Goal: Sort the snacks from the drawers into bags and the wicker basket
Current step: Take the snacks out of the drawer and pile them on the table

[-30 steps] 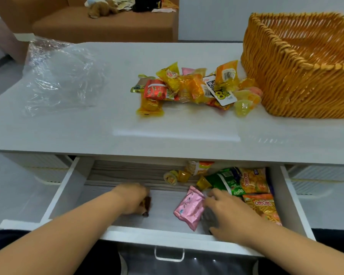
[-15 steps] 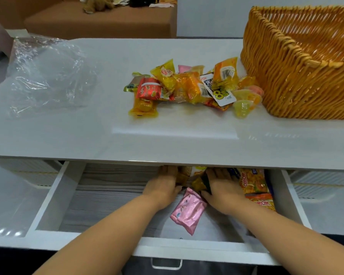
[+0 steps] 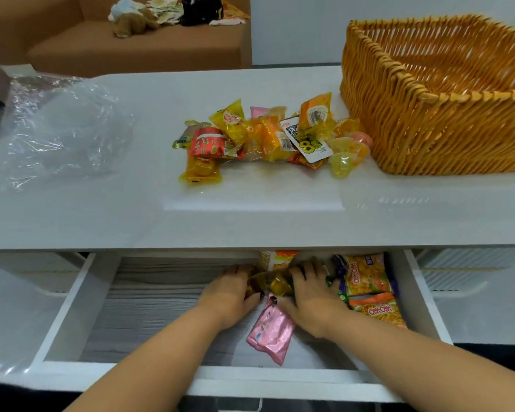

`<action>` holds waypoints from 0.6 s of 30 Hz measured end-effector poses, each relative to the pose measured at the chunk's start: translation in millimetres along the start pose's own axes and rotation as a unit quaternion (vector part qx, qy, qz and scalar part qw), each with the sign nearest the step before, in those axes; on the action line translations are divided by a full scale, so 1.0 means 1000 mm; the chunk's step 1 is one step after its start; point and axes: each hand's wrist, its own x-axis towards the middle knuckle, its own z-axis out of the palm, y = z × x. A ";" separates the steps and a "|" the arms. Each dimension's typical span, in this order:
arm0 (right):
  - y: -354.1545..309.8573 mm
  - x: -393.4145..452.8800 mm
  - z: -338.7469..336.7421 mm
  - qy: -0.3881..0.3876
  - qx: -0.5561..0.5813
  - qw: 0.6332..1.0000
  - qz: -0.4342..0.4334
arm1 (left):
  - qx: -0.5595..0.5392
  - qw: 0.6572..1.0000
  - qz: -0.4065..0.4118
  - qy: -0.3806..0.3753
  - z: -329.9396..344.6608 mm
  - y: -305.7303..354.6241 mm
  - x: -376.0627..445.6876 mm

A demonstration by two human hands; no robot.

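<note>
Both hands are deep in the open drawer (image 3: 72, 307), close together at its far edge. The left hand (image 3: 229, 295) and right hand (image 3: 312, 295) cup a small clump of candies (image 3: 275, 282) between them, fingers curled around it from either side; this looks like a two-handed scoop meant to lift several small pieces at once. A pink packet (image 3: 271, 331) lies loose just near of the hands, under the right thumb's edge. To the right in the drawer sit two orange bags (image 3: 369, 292), one behind the other.

On the tabletop (image 3: 250, 212) above, a pile of snacks (image 3: 268, 138) waits in the middle, probably staged there for sorting. The basket (image 3: 437, 96) stands just right of the pile, seemingly empty, and a crumpled clear bag (image 3: 60, 135) lies at the far left.

Beyond the table a brown sofa (image 3: 131, 49) holds a heap of clutter.
</note>
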 end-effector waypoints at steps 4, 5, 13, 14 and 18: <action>0.000 0.002 0.007 0.029 -0.087 0.988 -0.122 | -0.160 0.984 -0.079 -0.011 -0.008 -0.010 -0.013; 0.001 0.004 0.007 0.027 -0.106 0.984 -0.143 | -0.181 0.980 -0.084 -0.003 -0.010 -0.013 -0.018; -0.009 0.022 0.007 0.021 -0.211 0.932 -0.294 | -0.378 0.921 -0.098 0.009 -0.026 -0.013 -0.044; -0.011 0.021 0.004 0.013 -0.209 0.932 -0.297 | -0.387 0.917 -0.101 0.002 -0.028 -0.011 -0.043; -0.017 0.027 0.000 -0.013 -0.211 0.924 -0.319 | -0.441 0.887 -0.132 -0.027 -0.037 -0.009 -0.039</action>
